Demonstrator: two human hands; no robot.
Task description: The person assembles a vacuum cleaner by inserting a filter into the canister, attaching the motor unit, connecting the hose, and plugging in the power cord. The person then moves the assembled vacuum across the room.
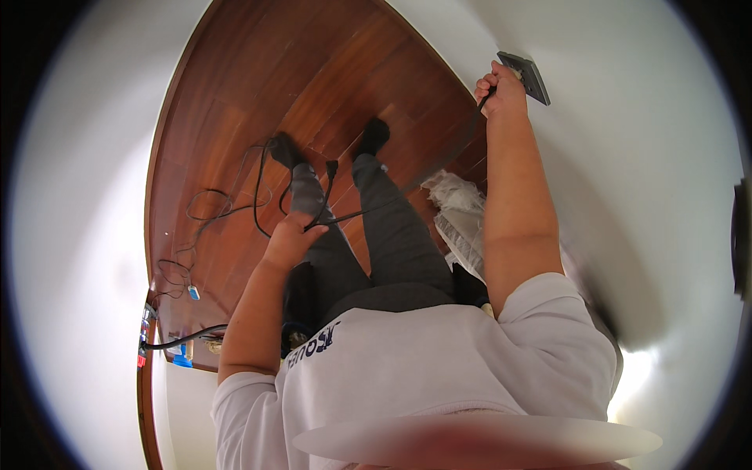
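At the wall on the right, my right hand (505,90) is closed round the end of a black power cord, against a dark grey wall socket plate (535,78). My fingers hide the plug, so I cannot tell how far in it sits. From there the cord drops and runs left to my left hand (291,237), low in front of my legs. That hand is closed on a gathered length of the black power cord (354,213). A black connector end (332,168) sticks up beyond its fingers.
Thin dark cable (211,218) lies in loops on the reddish wooden floor (258,70) at the left, near a small blue-and-white piece (193,292). Clear plastic wrapping (458,196) lies right of my legs. My dark-socked feet (374,135) stand on the boards, with white walls either side.
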